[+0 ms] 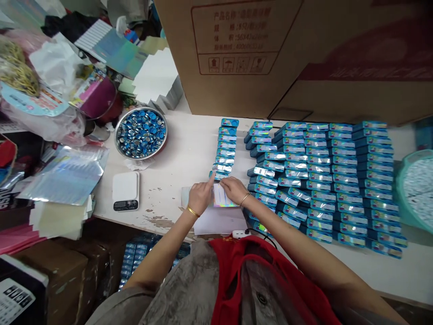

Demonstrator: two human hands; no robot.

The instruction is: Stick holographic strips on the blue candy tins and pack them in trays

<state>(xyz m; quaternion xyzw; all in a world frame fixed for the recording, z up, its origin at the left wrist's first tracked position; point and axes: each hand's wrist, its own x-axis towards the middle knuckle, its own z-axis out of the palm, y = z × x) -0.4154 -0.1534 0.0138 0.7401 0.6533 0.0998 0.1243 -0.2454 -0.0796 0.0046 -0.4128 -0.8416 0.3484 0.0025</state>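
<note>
A shiny sticker sheet [223,197] with pale strips lies between my hands on the table. My left hand [200,197] is at its left side, index finger stretched out to the nearest blue box [221,175] in a short column. My right hand [233,189] is curled over the sheet's upper right edge, fingertips together there. The fingertips hide what exactly they pinch. A white paper [221,223] lies under the sheet, close to my body. Beyond my hands the column of small blue boxes [226,145] with shiny labels runs away from me.
Many rows of labelled blue boxes [320,180] fill the right side. A metal bowl [118,146] of blue caps and a white scale [126,187] stand left. A large carton [233,95] borders the back. At far right is a green basin [402,189] of white pieces.
</note>
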